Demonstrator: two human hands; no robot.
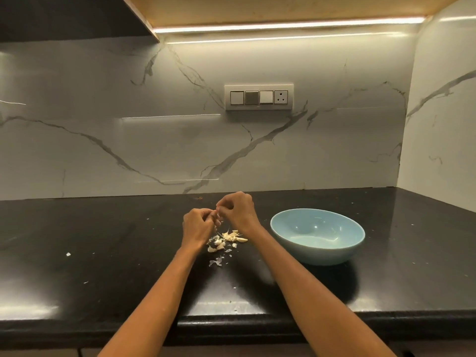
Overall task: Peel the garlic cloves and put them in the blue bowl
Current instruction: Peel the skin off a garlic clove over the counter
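pinching one garlic clove (218,215) between both grips, left hand (198,225), right hand (238,211); clove's axis hidden

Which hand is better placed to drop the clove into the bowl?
The right hand, probably: the light blue ceramic bowl sits on its side, while the left hand would have to cross over.

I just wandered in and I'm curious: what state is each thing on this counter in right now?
Left hand: fingers curled, pinching a garlic clove.
Right hand: fingers curled, picking at the same clove.
Clove: between both hands, mostly hidden.
Garlic pile: loose on the counter, skins scattered beside it.
Blue bowl: upright, empty.
Counter: dotted with skin flecks.
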